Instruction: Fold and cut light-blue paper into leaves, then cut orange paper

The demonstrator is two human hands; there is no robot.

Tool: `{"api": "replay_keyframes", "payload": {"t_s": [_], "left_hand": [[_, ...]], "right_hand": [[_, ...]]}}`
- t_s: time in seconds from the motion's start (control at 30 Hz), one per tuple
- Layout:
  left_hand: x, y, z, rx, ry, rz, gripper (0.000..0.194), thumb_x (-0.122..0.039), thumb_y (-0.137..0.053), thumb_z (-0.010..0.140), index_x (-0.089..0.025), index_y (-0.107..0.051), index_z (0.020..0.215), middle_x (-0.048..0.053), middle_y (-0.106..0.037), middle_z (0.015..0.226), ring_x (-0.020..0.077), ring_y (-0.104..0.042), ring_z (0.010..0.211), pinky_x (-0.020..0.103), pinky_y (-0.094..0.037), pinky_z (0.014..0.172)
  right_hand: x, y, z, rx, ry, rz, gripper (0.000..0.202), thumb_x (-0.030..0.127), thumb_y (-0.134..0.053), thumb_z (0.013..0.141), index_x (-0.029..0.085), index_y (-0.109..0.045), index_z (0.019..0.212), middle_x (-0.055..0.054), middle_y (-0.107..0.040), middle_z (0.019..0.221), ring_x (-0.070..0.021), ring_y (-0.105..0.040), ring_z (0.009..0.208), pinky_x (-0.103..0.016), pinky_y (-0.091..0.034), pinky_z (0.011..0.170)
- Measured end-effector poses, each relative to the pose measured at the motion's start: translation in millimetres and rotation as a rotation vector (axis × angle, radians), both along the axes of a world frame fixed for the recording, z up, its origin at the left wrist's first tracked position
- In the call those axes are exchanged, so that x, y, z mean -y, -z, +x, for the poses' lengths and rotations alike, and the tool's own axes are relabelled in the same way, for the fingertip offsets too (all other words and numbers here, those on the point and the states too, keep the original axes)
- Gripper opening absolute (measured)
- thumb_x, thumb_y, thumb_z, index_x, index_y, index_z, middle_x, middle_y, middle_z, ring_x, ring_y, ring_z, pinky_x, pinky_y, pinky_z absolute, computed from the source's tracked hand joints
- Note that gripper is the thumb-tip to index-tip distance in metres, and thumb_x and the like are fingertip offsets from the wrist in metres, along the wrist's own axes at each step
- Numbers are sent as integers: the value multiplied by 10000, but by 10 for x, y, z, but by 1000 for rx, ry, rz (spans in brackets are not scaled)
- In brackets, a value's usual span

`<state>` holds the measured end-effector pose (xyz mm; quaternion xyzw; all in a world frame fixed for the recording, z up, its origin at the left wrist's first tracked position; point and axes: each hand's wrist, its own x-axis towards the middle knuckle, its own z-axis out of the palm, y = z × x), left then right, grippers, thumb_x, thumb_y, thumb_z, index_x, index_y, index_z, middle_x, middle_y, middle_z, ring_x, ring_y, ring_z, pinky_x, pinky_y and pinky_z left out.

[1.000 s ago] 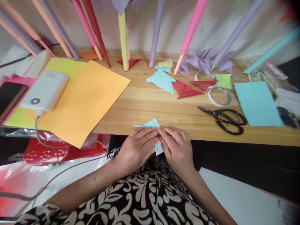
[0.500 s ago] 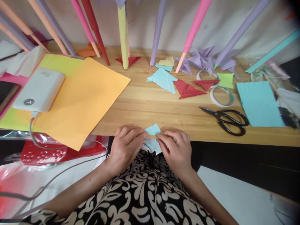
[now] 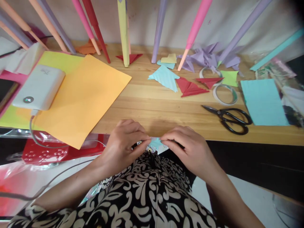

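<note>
Between my two hands, at the table's front edge, is a small piece of light blue paper (image 3: 155,143). My left hand (image 3: 127,141) pinches its left side between thumb and fingers. On the opposite side, my right hand (image 3: 186,145) pinches it the same way. The fingertips hide part of the paper, and its full shape cannot be made out. Beyond the hands lie a folded light blue paper piece (image 3: 164,77) and folded red paper pieces (image 3: 192,87). Black-handled scissors (image 3: 228,116) rest to the right, their tip pointing left.
An orange sheet (image 3: 95,95) and a white power bank (image 3: 39,87) with a cable occupy the left. Tape rolls (image 3: 215,95) and a blue sheet (image 3: 264,101) sit at right. Coloured paper tubes (image 3: 159,31) lean against the back wall. A red plastic item (image 3: 44,152) lies below the table's edge.
My hands have moved slightly apart. The blue paper between them has come down from above the table's edge towards my body, and less of it shows above the fingertips.
</note>
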<state>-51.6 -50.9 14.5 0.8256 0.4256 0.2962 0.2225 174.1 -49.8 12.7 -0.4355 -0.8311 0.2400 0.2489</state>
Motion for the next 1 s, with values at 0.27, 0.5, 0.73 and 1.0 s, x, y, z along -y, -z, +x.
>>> {"api": "replay_keyframes", "payload": {"t_s": [0.27,0.5,0.73,1.0], "left_hand": [[-329,205,-3,-96,-10,59,220,-233,-554,968,-167,-689,807,42,-688,802,175,-597,795,353,-412,753],[-333,273,-18,-131,21,127,204,-159,-518,972,-166,-698,874,48,-689,842,188,-595,826,352,-386,751],[-338,290,-37,-85,56,111,189,-106,-506,964,-172,-683,951,46,-697,893,181,-588,835,349,-370,751],[-317,328,-42,-33,71,153,196,-86,-521,959,-181,-682,1018,31,-703,888,159,-577,804,339,-361,729]], "right_hand": [[-274,260,-48,2,26,90,157,210,-546,964,215,-701,936,-34,-687,860,-171,-622,823,-305,-482,729],[-274,306,-48,84,32,187,165,184,-542,963,216,-703,961,-35,-672,844,-176,-601,808,-297,-467,695],[-264,315,-27,141,2,203,192,152,-520,959,206,-693,1022,-49,-670,880,-188,-581,819,-303,-457,684],[-243,322,-20,177,-17,263,201,111,-519,941,178,-689,1025,-58,-665,891,-200,-575,823,-317,-473,698]]}}
